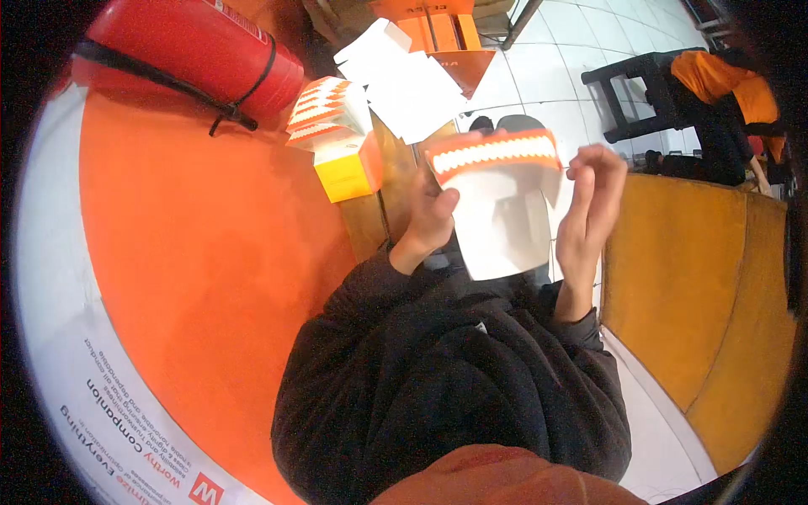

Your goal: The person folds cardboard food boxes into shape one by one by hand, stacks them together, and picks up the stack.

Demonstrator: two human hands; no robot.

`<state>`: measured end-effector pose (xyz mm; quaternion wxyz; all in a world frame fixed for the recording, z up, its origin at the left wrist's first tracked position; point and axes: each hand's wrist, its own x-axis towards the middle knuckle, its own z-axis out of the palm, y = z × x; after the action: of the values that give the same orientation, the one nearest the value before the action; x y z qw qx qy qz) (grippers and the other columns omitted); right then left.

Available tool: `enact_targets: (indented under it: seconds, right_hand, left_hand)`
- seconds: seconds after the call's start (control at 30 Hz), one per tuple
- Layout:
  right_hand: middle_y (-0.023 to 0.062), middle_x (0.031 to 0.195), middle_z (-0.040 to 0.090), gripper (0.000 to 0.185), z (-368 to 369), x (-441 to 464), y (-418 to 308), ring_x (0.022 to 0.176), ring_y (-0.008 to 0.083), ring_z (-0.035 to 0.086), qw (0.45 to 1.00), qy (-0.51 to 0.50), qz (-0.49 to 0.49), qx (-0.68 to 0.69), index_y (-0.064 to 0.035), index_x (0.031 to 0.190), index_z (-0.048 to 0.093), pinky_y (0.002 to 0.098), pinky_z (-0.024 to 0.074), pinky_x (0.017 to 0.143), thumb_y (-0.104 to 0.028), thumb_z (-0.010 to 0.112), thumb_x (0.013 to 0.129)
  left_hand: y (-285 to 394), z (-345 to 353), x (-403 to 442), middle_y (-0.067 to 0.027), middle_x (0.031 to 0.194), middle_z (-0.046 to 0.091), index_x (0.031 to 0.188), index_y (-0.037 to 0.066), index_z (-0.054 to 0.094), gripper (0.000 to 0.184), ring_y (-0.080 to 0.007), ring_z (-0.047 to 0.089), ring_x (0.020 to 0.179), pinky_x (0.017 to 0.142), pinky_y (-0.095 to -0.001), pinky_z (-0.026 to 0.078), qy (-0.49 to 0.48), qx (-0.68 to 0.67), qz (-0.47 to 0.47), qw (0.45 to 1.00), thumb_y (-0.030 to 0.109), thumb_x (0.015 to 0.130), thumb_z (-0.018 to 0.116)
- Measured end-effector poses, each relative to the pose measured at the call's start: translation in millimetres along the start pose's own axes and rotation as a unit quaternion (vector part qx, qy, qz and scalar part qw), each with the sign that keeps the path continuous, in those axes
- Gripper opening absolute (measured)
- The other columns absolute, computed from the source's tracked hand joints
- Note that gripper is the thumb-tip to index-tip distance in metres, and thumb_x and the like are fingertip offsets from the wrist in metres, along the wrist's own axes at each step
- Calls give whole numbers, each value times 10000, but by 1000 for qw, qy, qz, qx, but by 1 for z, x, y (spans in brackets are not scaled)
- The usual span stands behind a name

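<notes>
My left hand (431,212) grips the left side of a folded paper carton (501,223), thumb in front and the other fingers mostly hidden behind it. The carton is white inside, with an orange upper edge carrying a white scalloped band, and it is held up before my body. At its right side, my right hand (593,206) is raised with fingers bent toward the carton and apart from the thumb. Its fingertips are very close to the carton's edge; whether they touch I cannot tell.
A stack of orange, white and yellow cartons (345,160) stands on a wooden bench, beside white flat cardboard pieces (412,88). A red fire extinguisher (198,55) lies at upper left. Brown padded seating (682,278) is at right. Another person's orange-and-black clothing (728,88) shows at upper right.
</notes>
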<state>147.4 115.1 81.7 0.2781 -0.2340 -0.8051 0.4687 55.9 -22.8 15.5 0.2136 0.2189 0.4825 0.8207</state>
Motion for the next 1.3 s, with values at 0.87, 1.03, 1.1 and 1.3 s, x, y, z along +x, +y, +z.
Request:
enact_targets:
  seconds: [0.87,1.03,1.1,1.3]
  right_hand:
    - [-6,856,630,322,2,-13,42,763,38,526,928,-215,229,199,52,1036,647,230,433,668,-234,504,998]
    - [27,889,627,354,14,-20,30,785,74,535,936,-223,132,238,31,1026,635,214,422,720,-264,439,1018]
    - [43,877,634,251,23,-30,32,809,90,553,948,-170,114,243,33,1050,614,228,436,753,-185,504,991]
    - [110,1083,634,290,66,-30,54,982,162,610,961,-78,118,236,45,1174,538,285,485,860,-29,608,903]
  left_hand:
    - [39,1,17,-212,1486,284,1428,148,368,765,-294,360,1332,1050,-448,320,-213,617,166,739,301,776,739]
    - [19,-18,8,-159,1170,635,1375,156,463,528,-348,656,960,811,-398,537,-262,386,-40,884,196,870,615]
    - [18,-19,-2,-178,1055,643,1372,226,468,500,-372,648,875,745,-408,532,-214,359,-39,908,179,891,597]
    - [-24,-62,-47,-200,1068,630,1320,0,463,484,-297,645,889,758,-350,511,81,459,81,881,185,901,618]
